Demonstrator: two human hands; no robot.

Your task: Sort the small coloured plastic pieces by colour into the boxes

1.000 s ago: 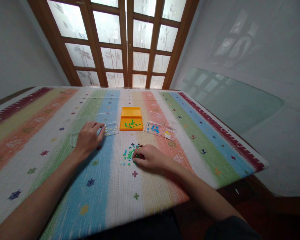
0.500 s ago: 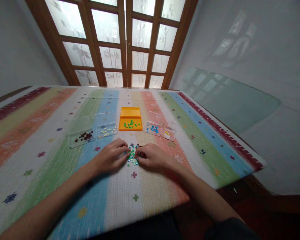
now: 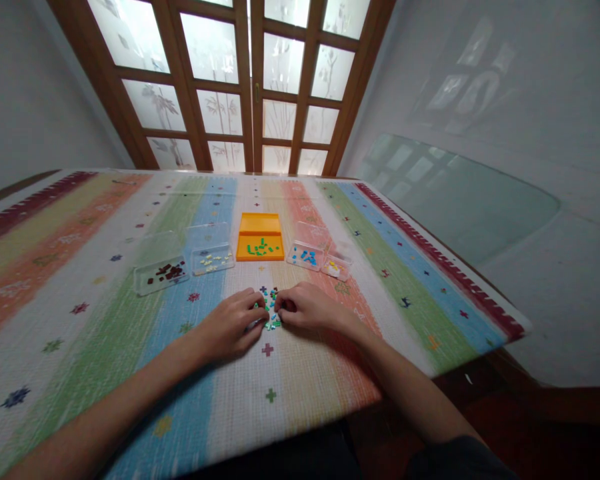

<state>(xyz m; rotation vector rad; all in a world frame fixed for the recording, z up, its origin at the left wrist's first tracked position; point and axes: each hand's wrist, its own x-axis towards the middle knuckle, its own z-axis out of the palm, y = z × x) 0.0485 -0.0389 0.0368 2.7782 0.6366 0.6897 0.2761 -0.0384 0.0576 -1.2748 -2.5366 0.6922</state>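
Note:
A small heap of mixed building-block pieces [image 3: 272, 325], green, blue, white and dark, lies on the cloth between my two hands. My left hand [image 3: 237, 322] touches the heap's left side, fingers bent and thumb close to the index fingertip. On the right side, my right hand [image 3: 307, 308] has its thumb and index finger drawn together at the pieces. Anything between the fingertips of either hand is too small to make out. Just beyond stands an open orange case [image 3: 260, 256] with green pieces in it.
Left of the orange case are clear boxes with dark brown pieces [image 3: 170, 272] and pale yellow pieces [image 3: 215, 260]. To its right, one clear box holds blue pieces [image 3: 307, 256], another yellow and white pieces [image 3: 335, 268]. A striped cloth [image 3: 250, 380] covers the table.
My left hand has moved slightly right over the heap, and its thumb and index finger have come closer together. My right hand has shifted slightly right and up, staying at the heap.

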